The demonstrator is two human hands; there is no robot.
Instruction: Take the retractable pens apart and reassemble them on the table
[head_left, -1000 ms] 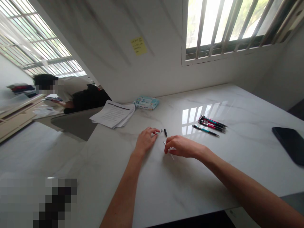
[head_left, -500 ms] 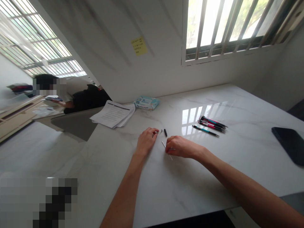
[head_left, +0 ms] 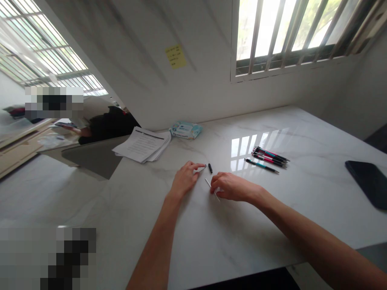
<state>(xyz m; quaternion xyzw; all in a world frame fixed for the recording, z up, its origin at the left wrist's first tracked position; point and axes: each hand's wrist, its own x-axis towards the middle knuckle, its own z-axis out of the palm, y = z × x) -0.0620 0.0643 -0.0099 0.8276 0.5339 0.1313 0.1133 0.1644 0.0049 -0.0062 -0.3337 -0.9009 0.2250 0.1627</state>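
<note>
You are at a white marble table (head_left: 272, 225) set against a pale wall, under a barred window (head_left: 296, 32); a yellow sticky note (head_left: 175, 56) hangs on the wall left of that window. Take the small black pen piece (head_left: 210, 168) near the table's middle as your landmark. Your left hand (head_left: 185, 178) lies just left of it, fingers curled, the fingertips pinching a tiny metal part (head_left: 203, 167) beside the black piece. Your right hand (head_left: 231, 186) sits just below and right of it, fingers closed on a thin white refill (head_left: 209, 185) that slants across the tabletop. A bundle of pens (head_left: 267, 158) lies well to the landmark's right, a dark phone (head_left: 367, 177) farther right still. Papers (head_left: 142, 145) and a wipes pack (head_left: 185, 130) lie up and left.
</note>
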